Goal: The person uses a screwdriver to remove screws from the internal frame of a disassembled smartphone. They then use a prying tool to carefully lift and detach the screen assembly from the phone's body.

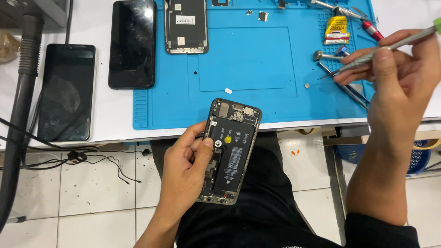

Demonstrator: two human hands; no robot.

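- The left hand holds an opened dark smartphone with its back cover removed, below the front edge of the white desk and over the person's lap in black trousers. Its grip is wrapped around the phone's left edge, the thumb pressed on the inside near a small round white part.
- Inside the phone lies one long black rectangular battery, bearing small white print and one small round yellow sticker near its top.
- The right hand is raised over the right edge of the desk. Its grip is pinched around a slim grey metal screwdriver with a green end, whose tip points left toward the mat.
- One bright blue rectangular silicone work mat covers the middle of the desk.
- One small yellow packet with a red label lies at the mat's upper right, among several metal hand tools, one with a red handle.
- One detached phone screen panel, inner side up, lies at the mat's top left; it carries one small white rectangular label near its top.
- Two black phones lie face up to the left of the mat: one by the mat's edge, one farther left.
- One tiny white scrap lies on the mat just above the held phone.
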